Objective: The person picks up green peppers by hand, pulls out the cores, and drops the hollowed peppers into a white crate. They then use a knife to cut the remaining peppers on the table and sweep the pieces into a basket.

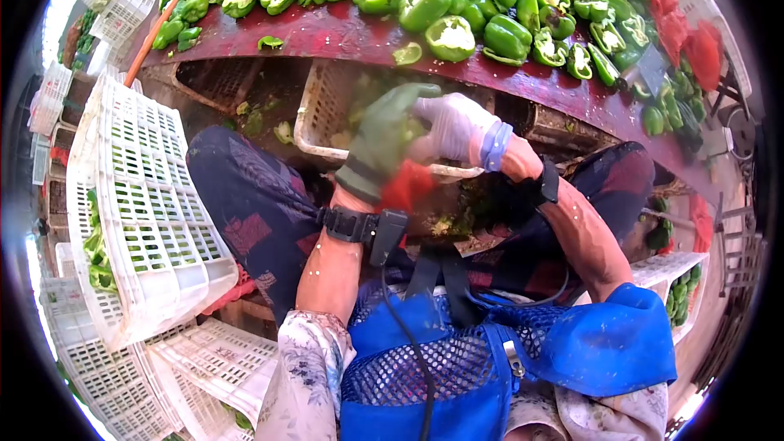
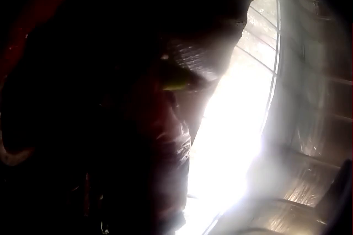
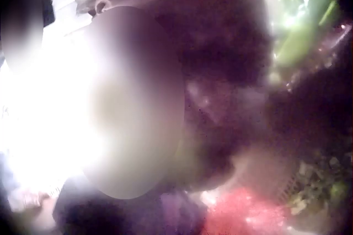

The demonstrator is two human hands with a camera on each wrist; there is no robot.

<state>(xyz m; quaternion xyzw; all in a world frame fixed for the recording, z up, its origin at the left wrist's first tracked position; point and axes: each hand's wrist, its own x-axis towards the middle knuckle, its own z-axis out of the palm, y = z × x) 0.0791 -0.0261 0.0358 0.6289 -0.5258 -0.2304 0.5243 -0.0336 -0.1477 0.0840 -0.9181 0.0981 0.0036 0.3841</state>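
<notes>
In the head view my two gloved hands meet over a white plastic crate (image 1: pixel 314 110). My left hand (image 1: pixel 376 143), in a dark green glove, is blurred and grips a green pepper (image 2: pixel 176 84), mostly hidden; a small green sliver of it shows between gloved fingers in the dark left wrist view. Pressed close against it, my right hand (image 1: pixel 463 126) in a whitish glove has its fingers curled in on the same pepper. Whether that hand holds anything else I cannot tell. A blurred red piece of material (image 1: pixel 408 186) hangs just below the hands.
Halved and whole green peppers (image 1: pixel 449 37) are heaped on a red tabletop (image 1: pixel 327 42) in front. A tall white crate (image 1: pixel 151 204) stands tilted at left, more crates (image 1: pixel 216 355) behind it. Red netting (image 1: pixel 702 53) lies at the right. Pepper scraps (image 1: pixel 282 132) are scattered below.
</notes>
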